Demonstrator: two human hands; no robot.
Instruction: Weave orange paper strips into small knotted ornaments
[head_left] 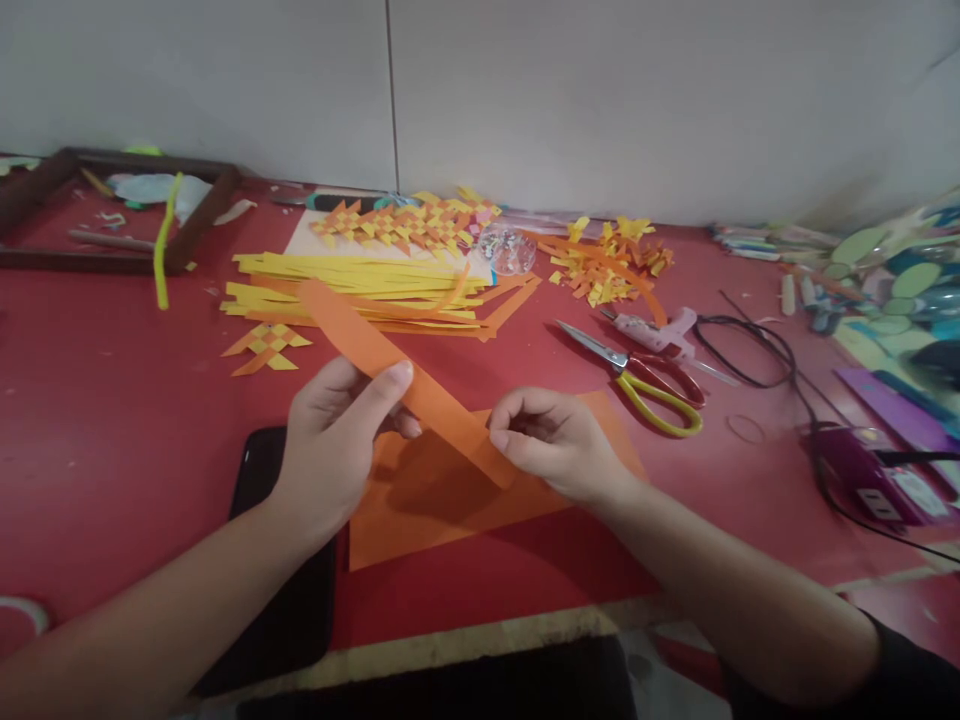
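A long orange paper strip [360, 335] runs diagonally above the red table [112, 430]. My left hand [337, 430] grips the strip near its middle, thumb on top. At the strip's lower end my right hand [551, 440] pinches it between thumb and fingers. Beneath both hands an orange paper sheet [450, 500] lies flat on the table. A black phone [289, 590] rests under my left wrist, at the table's front edge.
A pile of yellow and orange strips [360, 290], woven paper pieces [405, 222] and scraps [607, 262] lie farther back. Scissors with red and yellow handles [645, 378], a glue gun [664, 332] and cables [780, 370] lie right. A wooden frame [105, 215] sits far left.
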